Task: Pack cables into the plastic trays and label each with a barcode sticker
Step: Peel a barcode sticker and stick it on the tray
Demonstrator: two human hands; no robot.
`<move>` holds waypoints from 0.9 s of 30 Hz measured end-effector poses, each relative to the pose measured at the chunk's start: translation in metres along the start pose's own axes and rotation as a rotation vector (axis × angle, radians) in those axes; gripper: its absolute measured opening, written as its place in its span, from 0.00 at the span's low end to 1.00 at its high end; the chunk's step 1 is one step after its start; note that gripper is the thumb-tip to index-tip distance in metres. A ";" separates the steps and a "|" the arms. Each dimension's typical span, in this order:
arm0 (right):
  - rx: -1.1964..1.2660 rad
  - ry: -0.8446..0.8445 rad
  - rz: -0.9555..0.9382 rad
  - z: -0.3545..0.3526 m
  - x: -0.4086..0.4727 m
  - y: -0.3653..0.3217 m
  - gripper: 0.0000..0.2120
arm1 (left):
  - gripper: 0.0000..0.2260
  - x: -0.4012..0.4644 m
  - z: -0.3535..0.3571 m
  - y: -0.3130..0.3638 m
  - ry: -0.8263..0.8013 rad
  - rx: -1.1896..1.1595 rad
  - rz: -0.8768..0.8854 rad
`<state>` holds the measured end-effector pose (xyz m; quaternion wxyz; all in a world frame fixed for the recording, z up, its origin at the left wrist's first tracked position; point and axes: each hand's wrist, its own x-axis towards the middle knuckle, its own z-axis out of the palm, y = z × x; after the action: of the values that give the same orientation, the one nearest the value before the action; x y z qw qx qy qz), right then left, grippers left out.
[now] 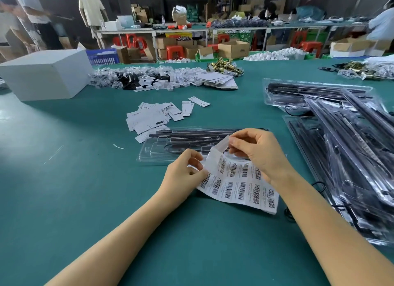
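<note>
A white sheet of barcode stickers (238, 185) lies on the green table in front of me, its far end lifted. My left hand (183, 172) pinches the sheet's left edge. My right hand (258, 151) pinches a small white sticker (223, 143) curled up from the sheet's top. Just behind both hands lies a clear plastic tray (170, 143) with black cable parts in it.
A big heap of packed clear trays (341, 136) fills the right side. Loose white paper cards (155, 117) lie beyond the tray, a white box (44, 74) stands far left, and piles of small bagged parts (149, 77) run along the back. People stand at the far benches.
</note>
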<state>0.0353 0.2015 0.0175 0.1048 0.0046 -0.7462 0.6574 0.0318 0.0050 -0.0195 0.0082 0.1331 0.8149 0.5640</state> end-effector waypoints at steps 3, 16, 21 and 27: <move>0.008 0.073 -0.048 -0.008 0.002 -0.006 0.05 | 0.10 0.001 0.000 0.000 -0.001 0.015 -0.009; 0.029 0.218 -0.089 -0.005 0.002 -0.008 0.11 | 0.05 -0.006 0.008 0.003 -0.124 0.281 0.205; 0.016 0.056 -0.037 0.013 -0.004 0.000 0.14 | 0.07 -0.003 0.005 0.002 -0.107 0.160 0.168; -0.006 0.021 -0.057 0.030 -0.010 0.007 0.13 | 0.11 0.006 -0.010 0.005 0.084 -0.339 -0.002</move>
<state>0.0396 0.1720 0.0055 0.1313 0.0188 -0.7467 0.6518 0.0256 -0.0017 -0.0107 -0.0029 0.1057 0.7079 0.6984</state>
